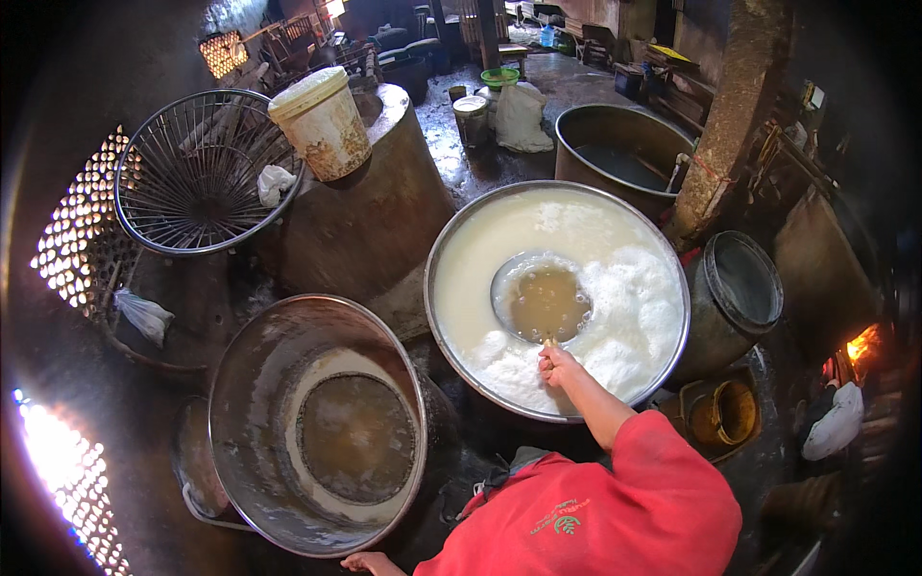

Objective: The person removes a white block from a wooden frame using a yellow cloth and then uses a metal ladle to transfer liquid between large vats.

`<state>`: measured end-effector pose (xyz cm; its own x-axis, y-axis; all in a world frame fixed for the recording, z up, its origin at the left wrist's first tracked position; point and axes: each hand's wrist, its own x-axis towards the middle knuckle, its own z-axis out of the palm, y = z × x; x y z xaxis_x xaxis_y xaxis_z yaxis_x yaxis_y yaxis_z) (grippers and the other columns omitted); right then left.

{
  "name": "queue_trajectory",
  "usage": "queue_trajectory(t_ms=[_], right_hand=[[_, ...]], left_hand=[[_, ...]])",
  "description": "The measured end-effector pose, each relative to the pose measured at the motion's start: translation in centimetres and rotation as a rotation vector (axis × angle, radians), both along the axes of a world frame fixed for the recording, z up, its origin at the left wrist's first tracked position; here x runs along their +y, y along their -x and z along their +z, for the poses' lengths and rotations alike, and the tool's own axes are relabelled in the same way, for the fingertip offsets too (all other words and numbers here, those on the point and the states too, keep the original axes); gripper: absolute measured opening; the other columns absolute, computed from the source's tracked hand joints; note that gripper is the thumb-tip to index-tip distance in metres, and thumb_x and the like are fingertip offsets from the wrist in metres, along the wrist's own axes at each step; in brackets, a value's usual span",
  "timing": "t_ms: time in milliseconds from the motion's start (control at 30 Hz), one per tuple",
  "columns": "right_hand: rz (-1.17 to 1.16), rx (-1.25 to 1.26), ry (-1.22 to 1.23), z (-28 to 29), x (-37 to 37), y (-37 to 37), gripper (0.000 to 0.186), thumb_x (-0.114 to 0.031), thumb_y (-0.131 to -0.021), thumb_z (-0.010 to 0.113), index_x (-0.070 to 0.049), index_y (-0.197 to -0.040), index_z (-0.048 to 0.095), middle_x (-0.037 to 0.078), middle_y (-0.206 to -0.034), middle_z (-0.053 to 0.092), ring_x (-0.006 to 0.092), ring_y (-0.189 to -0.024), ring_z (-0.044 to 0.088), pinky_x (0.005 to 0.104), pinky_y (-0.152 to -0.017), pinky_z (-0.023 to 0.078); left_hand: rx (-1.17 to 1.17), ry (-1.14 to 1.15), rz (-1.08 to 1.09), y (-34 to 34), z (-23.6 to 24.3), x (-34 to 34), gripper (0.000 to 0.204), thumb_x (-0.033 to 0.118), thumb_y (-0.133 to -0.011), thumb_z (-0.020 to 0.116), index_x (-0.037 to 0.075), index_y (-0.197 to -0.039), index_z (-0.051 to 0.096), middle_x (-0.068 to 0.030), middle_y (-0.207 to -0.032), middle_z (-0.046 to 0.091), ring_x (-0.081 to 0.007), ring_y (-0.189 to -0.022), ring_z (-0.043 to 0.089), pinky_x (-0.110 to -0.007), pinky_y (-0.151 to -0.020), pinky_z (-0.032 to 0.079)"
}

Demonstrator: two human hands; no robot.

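Observation:
My right hand (557,365) is closed round the short handle of a round metal dipper (503,286). The dipper sits in a wide metal vat (444,360) of cloudy pale liquid with thick white foam (639,312) at its right and near sides. Brownish, bubbly liquid (549,302) fills the dipper. At the lower edge, my left hand (365,561) rests by the near rim of a deep metal vat (252,394), its fingers stretched out. Shallow brownish liquid (355,437) lies at the bottom of that vat.
A stained lidded bucket (327,130) stands on a round masonry structure (370,216), beside a large wire basket (206,173). Another vat (615,158) is at the back. A drum (740,283), yellowish bucket (725,413) and fire (862,344) are on the right, near a post (735,115).

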<state>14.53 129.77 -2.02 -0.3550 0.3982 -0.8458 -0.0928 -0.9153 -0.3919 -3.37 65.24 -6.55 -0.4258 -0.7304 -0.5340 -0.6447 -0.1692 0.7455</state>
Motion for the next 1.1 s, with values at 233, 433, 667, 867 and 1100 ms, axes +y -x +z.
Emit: queue_trajectory(t_ms=[233,433,667,867,1100], right_hand=[[-0.085,0.06,0.03,-0.9,-1.4,0.0,0.011,-0.005,-0.078,0.049,-0.01,-0.081,0.04,0.001,-0.055,0.038,0.0105,-0.04,0.037,0.0251,-0.035,0.023],[-0.139,0.053,-0.004,-0.6,-2.8,-1.5,0.008,-0.006,-0.078,0.048,-0.009,-0.08,0.041,0.002,-0.053,0.036,0.0115,-0.039,0.037,0.0261,-0.035,0.021],[-0.146,-0.023,-0.017,-0.2,-2.9,-4.2,0.007,-0.006,-0.077,0.048,-0.007,-0.078,0.042,0.003,-0.051,0.036,0.0127,-0.037,0.037,0.028,-0.034,0.023],[-0.15,-0.029,-0.008,-1.2,-0.8,-5.6,0.013,-0.003,-0.074,0.05,-0.009,-0.077,0.039,0.003,-0.05,0.036,0.0132,-0.036,0.035,0.0283,-0.034,0.024],[-0.116,-0.003,0.03,-1.4,2.7,-4.2,0.012,-0.004,-0.076,0.047,-0.01,-0.08,0.038,0.002,-0.05,0.036,0.0116,-0.037,0.037,0.026,-0.034,0.024]], left_hand=[[0.027,0.02,-0.077,3.2,0.2,-3.0,0.052,0.044,-0.082,0.037,0.009,-0.119,0.047,-0.0066,-0.104,0.059,-0.0208,-0.094,0.056,-0.04,-0.088,0.04],[0.032,0.048,-0.134,4.8,-0.1,-4.1,0.051,0.043,-0.081,0.038,0.008,-0.117,0.048,-0.0064,-0.103,0.059,-0.0211,-0.092,0.056,-0.04,-0.086,0.041],[0.024,0.082,-0.161,5.9,-0.3,-3.6,0.049,0.042,-0.081,0.04,0.008,-0.114,0.05,-0.0062,-0.102,0.06,-0.0213,-0.091,0.057,-0.04,-0.085,0.042],[0.0,0.114,-0.157,6.2,0.3,-2.7,0.048,0.042,-0.08,0.041,0.008,-0.112,0.052,-0.006,-0.101,0.06,-0.0216,-0.089,0.057,-0.039,-0.083,0.042],[-0.008,0.143,-0.147,6.2,1.3,-2.0,0.046,0.041,-0.08,0.042,0.008,-0.11,0.054,-0.0059,-0.1,0.06,-0.0218,-0.088,0.058,-0.039,-0.081,0.043]])
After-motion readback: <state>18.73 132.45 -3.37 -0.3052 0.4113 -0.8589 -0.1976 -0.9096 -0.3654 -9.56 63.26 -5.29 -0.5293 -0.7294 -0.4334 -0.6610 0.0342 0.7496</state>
